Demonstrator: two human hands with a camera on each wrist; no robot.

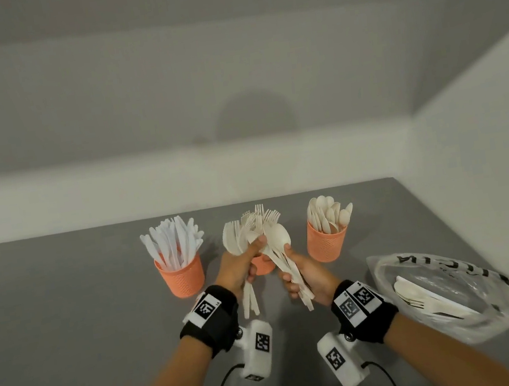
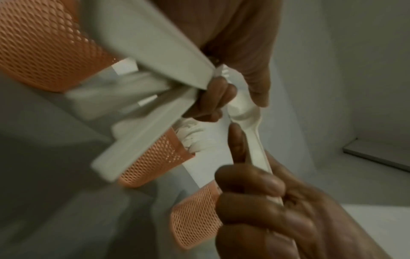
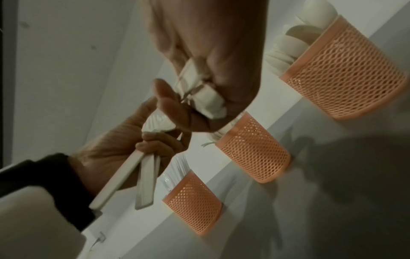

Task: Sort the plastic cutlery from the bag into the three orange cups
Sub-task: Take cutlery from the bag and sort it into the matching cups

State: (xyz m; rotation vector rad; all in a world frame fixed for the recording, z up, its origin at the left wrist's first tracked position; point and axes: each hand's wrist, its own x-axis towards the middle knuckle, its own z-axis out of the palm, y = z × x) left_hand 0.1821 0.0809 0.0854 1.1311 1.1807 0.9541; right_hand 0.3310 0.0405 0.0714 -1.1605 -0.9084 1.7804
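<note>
From my left wrist camera I saw my left hand (image 2: 224,101) gripping blurred cutlery handles (image 2: 155,57), my right hand (image 2: 277,210) clutching a spoon (image 2: 246,113) by its handle, and three orange mesh cups (image 2: 155,161) behind.

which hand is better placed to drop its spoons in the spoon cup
Right, probably. The right hand grips a bunch of spoons and is on the same side as the spoon cup. The left hand holds its own bunch further from it, nearer the knife cup.
</note>
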